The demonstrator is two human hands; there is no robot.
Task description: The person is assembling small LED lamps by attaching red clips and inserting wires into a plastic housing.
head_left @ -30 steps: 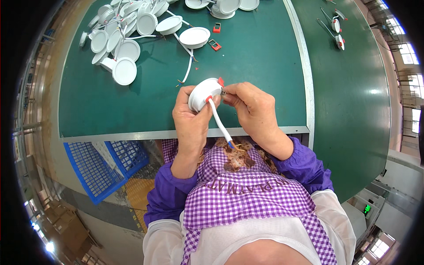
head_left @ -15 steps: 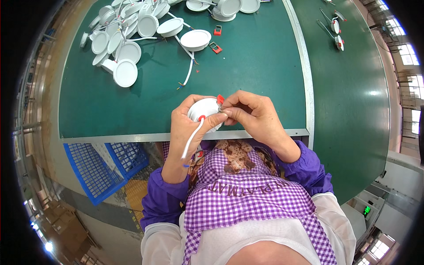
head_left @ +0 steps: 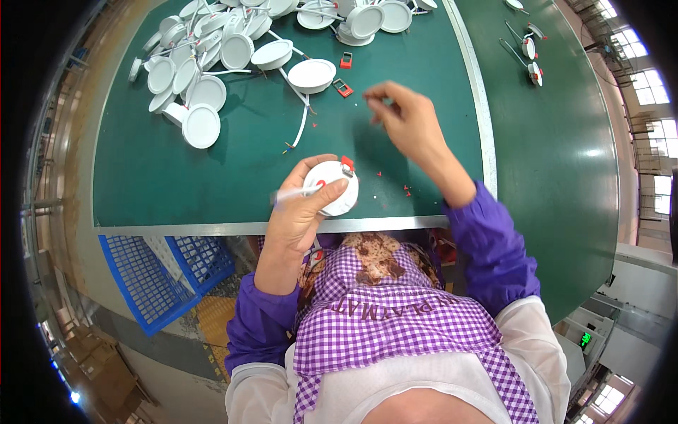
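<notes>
My left hand (head_left: 298,212) grips a round white downlight (head_left: 332,201) above the table's near edge, thumb across its back. One red-and-metal spring clip (head_left: 347,166) sits at the light's far rim. From a red ring on the back comes a white cable (head_left: 296,192), blurred at its end. My right hand (head_left: 406,116) is in the air over the green table, thumb and index finger apart, with nothing seen between them. Nearest to its fingertips lies a loose red clip with a metal frame (head_left: 343,87); a second red clip (head_left: 346,61) lies farther off.
A heap of white downlights (head_left: 233,49) with cables covers the far left of the green table (head_left: 247,177). Tiny red bits (head_left: 407,191) lie near its front edge. Beyond a metal rail (head_left: 472,78), another green surface carries several lights (head_left: 534,73). Blue baskets (head_left: 152,283) stand below left.
My right hand has let go at the light's clip and moved away, up over the table. The left hand keeps the light, now turned with its back more toward me; the cable has swung left.
</notes>
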